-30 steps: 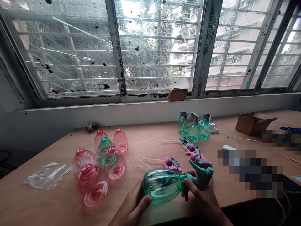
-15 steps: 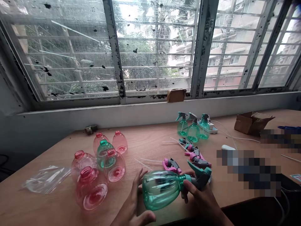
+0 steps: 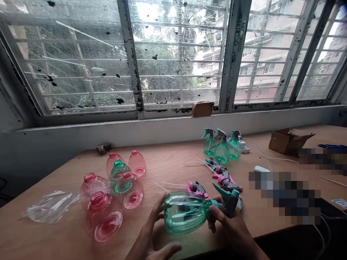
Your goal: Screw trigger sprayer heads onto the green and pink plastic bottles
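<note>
A green see-through spray bottle [image 3: 185, 213] lies sideways above the table's front edge, its teal and grey trigger head [image 3: 229, 198] pointing right. My right hand [image 3: 227, 224] grips it at the neck collar, thumb on the near side. Around the base end, my left hand [image 3: 155, 231] is cupped with fingers spread; its thumb stands apart below the bottle, and whether the fingertips touch is hidden. Behind the bottle lie pink and grey trigger heads [image 3: 197, 189] with thin tubes, and further right more loose heads [image 3: 226, 180], one of them teal.
Several open pink bottles [image 3: 104, 220] and one open green bottle [image 3: 119, 177] stand at left, beside a clear plastic bag [image 3: 51, 206]. Three green spray bottles [image 3: 221, 150] with heads stand at the back near a white power strip [image 3: 245, 148]. A cardboard box [image 3: 288, 141] sits back right.
The spray bottle has tilted slightly, its base end rising a little. My left thumb now sits further below it. The view has shifted slightly; my right hand keeps its grip at the neck.
</note>
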`<state>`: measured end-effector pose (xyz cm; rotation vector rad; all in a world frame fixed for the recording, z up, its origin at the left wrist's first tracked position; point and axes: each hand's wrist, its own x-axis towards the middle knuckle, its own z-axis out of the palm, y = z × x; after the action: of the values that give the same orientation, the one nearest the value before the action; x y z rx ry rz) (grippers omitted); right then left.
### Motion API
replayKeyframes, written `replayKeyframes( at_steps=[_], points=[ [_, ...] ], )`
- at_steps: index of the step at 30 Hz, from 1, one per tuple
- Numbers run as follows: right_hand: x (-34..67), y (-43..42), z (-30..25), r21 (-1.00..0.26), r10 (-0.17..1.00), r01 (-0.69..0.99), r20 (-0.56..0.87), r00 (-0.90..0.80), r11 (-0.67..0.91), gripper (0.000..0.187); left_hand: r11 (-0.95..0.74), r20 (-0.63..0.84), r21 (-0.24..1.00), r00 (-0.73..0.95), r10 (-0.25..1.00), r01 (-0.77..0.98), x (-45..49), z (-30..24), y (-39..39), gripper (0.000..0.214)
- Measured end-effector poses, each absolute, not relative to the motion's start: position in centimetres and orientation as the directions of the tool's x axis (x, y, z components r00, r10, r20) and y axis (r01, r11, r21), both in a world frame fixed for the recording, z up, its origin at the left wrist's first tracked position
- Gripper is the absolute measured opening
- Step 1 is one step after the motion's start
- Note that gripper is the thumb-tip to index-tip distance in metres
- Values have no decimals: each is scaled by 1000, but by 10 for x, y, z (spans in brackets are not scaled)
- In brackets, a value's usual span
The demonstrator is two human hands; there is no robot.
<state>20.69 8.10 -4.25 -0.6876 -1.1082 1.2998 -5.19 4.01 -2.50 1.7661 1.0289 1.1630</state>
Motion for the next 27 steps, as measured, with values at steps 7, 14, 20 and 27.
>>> replayKeyframes(
  at_steps=[7,14,20,27],
  points=[
    [208,82,-44,-911,956,-379,239,-168,161,40,-342,318,931,178,931,124,-55,-22,41,58],
    [211,84,-46,-916,952,-364,246,-183,167,44,-470,378,795,293,878,383,-55,-13,32,80],
    [207,83,-46,-907,957,-372,262,-127,199,38,-313,265,922,215,940,228,-55,-20,43,80],
    [205,81,-49,-921,942,-310,295,-162,235,38,-168,139,945,122,983,279,-58,-25,54,71]
  ],
)
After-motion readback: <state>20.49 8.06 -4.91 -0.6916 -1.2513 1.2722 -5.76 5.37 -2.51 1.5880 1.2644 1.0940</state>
